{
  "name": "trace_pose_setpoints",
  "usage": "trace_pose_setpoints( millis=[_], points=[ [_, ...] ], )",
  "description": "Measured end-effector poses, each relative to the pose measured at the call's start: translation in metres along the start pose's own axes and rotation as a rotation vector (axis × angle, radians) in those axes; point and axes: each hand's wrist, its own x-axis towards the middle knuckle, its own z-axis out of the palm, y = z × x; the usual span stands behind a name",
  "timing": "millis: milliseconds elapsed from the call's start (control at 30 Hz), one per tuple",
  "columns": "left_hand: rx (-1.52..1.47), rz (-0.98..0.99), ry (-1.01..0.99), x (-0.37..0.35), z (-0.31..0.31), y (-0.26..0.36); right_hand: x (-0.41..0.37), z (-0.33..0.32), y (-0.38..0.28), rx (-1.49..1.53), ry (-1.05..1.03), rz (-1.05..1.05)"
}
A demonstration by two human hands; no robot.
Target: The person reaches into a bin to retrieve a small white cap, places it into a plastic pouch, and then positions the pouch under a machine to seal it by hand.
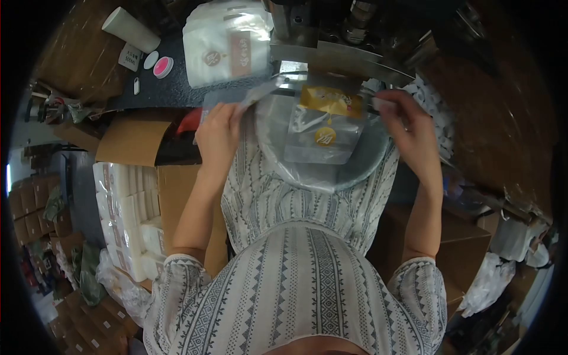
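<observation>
My left hand (pixel 219 133) pinches a clear plastic pouch (pixel 257 96), blurred by motion, left of the round basin. Over at the basin's upper right, my right hand (pixel 408 121) has its thumb and forefinger together on a small pale piece that I cannot make out. A clear pouch with a yellow band and a yellow round print (pixel 325 125) lies over the basin, between my hands. The basin (pixel 322 186) is lined with clear plastic and rests at my lap.
Stacked printed pouches (pixel 228 44) lie on the dark table (pixel 177 89) below a metal machine (pixel 349 50). A white cup (pixel 131 29) and a pink round container (pixel 163 67) are at upper left. Cardboard boxes (pixel 127 139) and packed white bundles (pixel 127 213) stand left.
</observation>
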Motion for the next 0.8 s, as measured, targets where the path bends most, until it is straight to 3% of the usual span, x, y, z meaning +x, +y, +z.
trace_pose_setpoints(
  millis=[33, 67, 133, 233, 267, 333, 367, 400, 433, 500, 533, 600, 667, 733, 800],
  points=[
    [0.002, 0.000, 0.001, -0.002, -0.005, 0.010, 0.001, 0.011, -0.012, 0.093, -0.095, -0.157],
    [-0.044, 0.000, -0.016, -0.004, -0.010, 0.020, 0.003, 0.022, -0.017, 0.095, -0.094, -0.159],
    [-0.087, -0.001, -0.028, -0.006, -0.017, 0.035, 0.009, 0.041, -0.021, -0.044, 0.007, -0.440],
    [-0.172, 0.030, -0.096, -0.005, -0.015, 0.048, 0.010, 0.044, -0.027, -0.077, -0.139, -0.480],
    [-0.261, 0.090, -0.202, -0.005, -0.012, 0.051, 0.011, 0.043, -0.026, -0.078, -0.138, -0.479],
    [-0.351, 0.148, -0.307, -0.005, 0.001, 0.058, 0.012, 0.040, -0.020, 0.050, -0.220, -0.269],
    [-0.596, -0.095, -0.508, -0.002, 0.012, 0.062, 0.012, 0.039, -0.014, 0.049, -0.220, -0.267],
    [-0.837, -0.344, -0.702, 0.004, 0.022, 0.066, 0.014, 0.038, -0.007, 0.078, -0.094, -0.215],
    [-0.839, -0.342, -0.701, 0.014, 0.029, 0.068, 0.015, 0.035, -0.002, 0.105, 0.031, -0.164],
    [-0.987, -0.567, -0.819, 0.034, 0.043, 0.070, 0.011, 0.021, 0.005, 0.018, 0.040, -0.141],
    [-0.989, -0.568, -0.822, 0.040, 0.050, 0.071, 0.007, 0.014, 0.008, -0.066, 0.049, -0.115],
    [-1.360, -0.805, -0.757, 0.046, 0.061, 0.072, 0.001, 0.000, 0.010, -0.193, 0.052, -0.027],
    [-1.286, -0.775, -0.771, 0.045, 0.063, 0.072, 0.004, -0.009, 0.028, -0.317, 0.055, 0.054],
    [-1.203, -0.751, -0.784, 0.044, 0.060, 0.066, 0.012, -0.006, 0.065, -0.813, 0.293, -0.120],
    [-0.754, -0.422, -0.617, 0.056, 0.053, 0.045, 0.011, -0.006, 0.080, -0.683, 0.230, -0.069]
  ],
)
